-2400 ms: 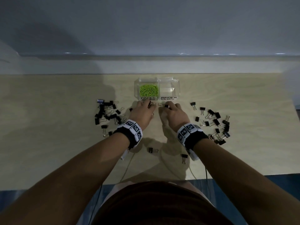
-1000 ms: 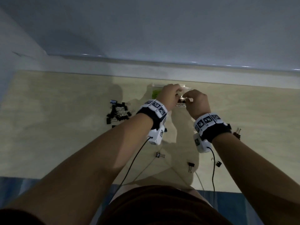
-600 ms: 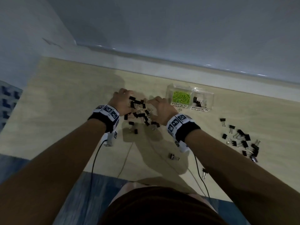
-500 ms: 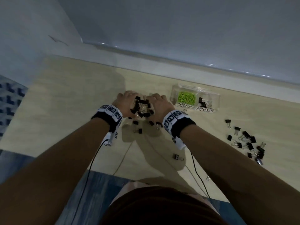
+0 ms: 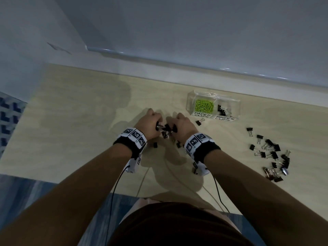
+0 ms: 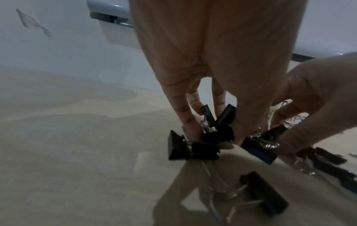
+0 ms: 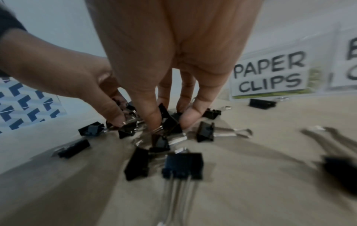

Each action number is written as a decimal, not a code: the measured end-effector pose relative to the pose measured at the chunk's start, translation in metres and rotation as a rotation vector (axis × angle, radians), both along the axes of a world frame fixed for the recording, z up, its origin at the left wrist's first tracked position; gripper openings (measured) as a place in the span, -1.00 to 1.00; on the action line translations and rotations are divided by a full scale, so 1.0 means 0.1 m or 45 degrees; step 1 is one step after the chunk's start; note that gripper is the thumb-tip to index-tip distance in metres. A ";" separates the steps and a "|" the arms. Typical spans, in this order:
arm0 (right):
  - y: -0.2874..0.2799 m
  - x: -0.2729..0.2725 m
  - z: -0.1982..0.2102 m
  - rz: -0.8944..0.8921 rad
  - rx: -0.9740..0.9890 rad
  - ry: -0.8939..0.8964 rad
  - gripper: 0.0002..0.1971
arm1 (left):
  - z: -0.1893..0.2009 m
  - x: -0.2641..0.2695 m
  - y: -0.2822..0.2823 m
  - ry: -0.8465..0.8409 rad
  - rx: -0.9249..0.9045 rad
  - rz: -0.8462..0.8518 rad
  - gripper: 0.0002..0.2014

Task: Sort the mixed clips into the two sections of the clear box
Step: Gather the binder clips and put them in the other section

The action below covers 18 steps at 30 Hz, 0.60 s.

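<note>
A heap of black binder clips (image 5: 166, 130) lies on the wooden table, left of the clear box (image 5: 236, 105). My left hand (image 5: 150, 123) and right hand (image 5: 183, 124) close in on the heap from both sides. In the left wrist view my left hand (image 6: 212, 122) curls its fingers round several clips (image 6: 218, 134). In the right wrist view my right hand (image 7: 166, 120) pinches clips (image 7: 170, 122) too. The box's left section holds green paper clips (image 5: 204, 105). Its right section holds a few binder clips (image 5: 222, 110).
Several more binder clips (image 5: 271, 157) lie scattered on the table to the right. One clip (image 5: 199, 121) sits just in front of the box, and a few loose clips (image 5: 155, 145) lie by my wrists. Wrist cables trail over the near table edge.
Both hands left the box, moved left to the heap and raked it together. Since half a second ago their fingers have curled tighter round the clips.
</note>
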State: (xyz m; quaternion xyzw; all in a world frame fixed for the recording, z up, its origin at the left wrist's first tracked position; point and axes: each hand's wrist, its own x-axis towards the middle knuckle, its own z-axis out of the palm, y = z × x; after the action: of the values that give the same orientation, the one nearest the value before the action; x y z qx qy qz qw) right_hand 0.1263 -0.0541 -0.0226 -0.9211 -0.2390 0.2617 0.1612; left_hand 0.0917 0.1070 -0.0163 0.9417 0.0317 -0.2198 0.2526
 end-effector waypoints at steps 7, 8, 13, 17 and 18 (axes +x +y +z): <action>-0.37 -0.12 0.05 -0.165 0.102 -0.023 -0.90 | 0.03 -0.02 -0.26 -0.020 0.012 -0.018 -0.85; -0.43 -0.14 0.03 -0.229 0.139 -0.023 -0.92 | 0.04 -0.01 -0.29 -0.027 -0.013 -0.005 -0.82; -0.79 -0.23 0.01 -0.607 0.374 0.046 -0.93 | 0.04 0.01 -0.46 -0.021 -0.223 0.121 -0.83; -1.17 -0.18 0.11 -0.924 0.533 0.064 -0.84 | 0.16 0.09 -0.76 -0.016 -0.389 0.129 -0.82; -1.26 -0.12 0.15 -0.987 0.578 0.061 -0.84 | 0.22 0.12 -0.86 -0.022 -0.418 0.117 -0.82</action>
State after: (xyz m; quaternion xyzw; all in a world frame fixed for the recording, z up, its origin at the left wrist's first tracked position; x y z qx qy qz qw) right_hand 0.1139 -0.1805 -0.0072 -0.8776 0.0764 0.1443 0.4508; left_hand 0.1041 0.0209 0.0058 0.8872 0.0360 -0.2022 0.4131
